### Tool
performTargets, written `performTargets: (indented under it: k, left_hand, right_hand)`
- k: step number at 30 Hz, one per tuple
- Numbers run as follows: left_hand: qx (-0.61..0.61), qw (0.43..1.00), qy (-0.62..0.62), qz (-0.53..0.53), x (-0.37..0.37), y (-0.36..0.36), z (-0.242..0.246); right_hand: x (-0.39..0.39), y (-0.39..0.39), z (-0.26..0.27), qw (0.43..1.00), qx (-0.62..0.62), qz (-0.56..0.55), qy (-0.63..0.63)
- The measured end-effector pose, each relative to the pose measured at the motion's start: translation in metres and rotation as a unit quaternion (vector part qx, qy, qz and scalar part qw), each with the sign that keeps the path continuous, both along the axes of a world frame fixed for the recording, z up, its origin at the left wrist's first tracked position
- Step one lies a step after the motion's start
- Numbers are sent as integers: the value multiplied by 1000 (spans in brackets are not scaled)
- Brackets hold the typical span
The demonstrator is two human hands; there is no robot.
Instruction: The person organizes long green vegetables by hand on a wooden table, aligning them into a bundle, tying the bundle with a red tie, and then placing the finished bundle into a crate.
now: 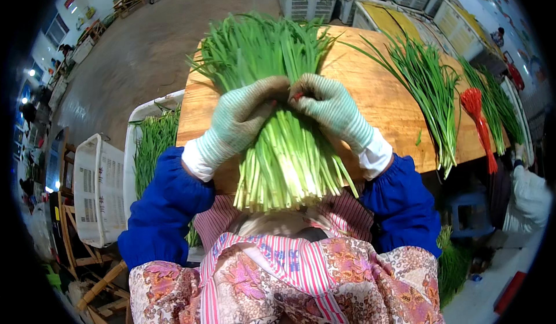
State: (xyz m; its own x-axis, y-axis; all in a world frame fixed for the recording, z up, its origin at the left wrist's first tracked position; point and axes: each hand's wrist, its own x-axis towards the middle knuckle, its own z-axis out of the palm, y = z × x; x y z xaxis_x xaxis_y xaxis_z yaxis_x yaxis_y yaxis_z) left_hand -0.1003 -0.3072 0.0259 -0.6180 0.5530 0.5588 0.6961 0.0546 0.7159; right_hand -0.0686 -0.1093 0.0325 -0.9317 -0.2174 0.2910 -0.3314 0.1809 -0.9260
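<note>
A thick bunch of garlic chives (pixel 291 159) lies on a wooden board (pixel 360 63), green leaves pointing away and pale cut stems over the near edge. Both hands wear striped, soiled knit gloves and meet on top of the bunch at its middle. Fingers curled, my left hand (pixel 241 119) grips a red tie, of which only a speck shows by the thumb. A short piece of red tie (pixel 297 96) shows pinched in the fingers of my right hand (pixel 332 106). The rest of the tie is hidden by hands and leaves.
Right on the board lie a smaller chive bunch (pixel 430 93), a bundle of red ties (pixel 478 124) and more chives (pixel 488 98). A white crate (pixel 130 150) of chives stands left. Stacked crates (pixel 308 4) rise behind. A person's sleeve (pixel 527 198) is at far right.
</note>
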Motion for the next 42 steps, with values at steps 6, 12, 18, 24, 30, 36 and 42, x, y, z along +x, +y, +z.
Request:
performTargets:
  k: [6, 12, 18, 24, 30, 36, 42]
  left_hand:
    - [-167, 942, 283, -68, -8, 7, 29]
    - [-193, 953, 195, -132, -17, 2, 16]
    - [-173, 954, 198, -145, -16, 3, 19]
    - [-152, 960, 193, -132, -14, 3, 15]
    - [-131, 965, 182, -134, -15, 5, 13]
    - [-139, 967, 174, -122, -14, 4, 12]
    - [-144, 968, 162, -126, -13, 2, 15]
  right_hand:
    - [15, 13, 3, 982, -141, 2, -126]
    - [17, 62, -17, 986, 106, -125, -26]
    - [58, 97, -9, 901, 327, -262, 109]
    - [113, 81, -8, 908, 370, -45, 191]
    - [123, 62, -36, 899, 386, -38, 202]
    - [121, 79, -14, 971, 222, 24, 87]
    - [68, 100, 6, 809, 551, -164, 124]
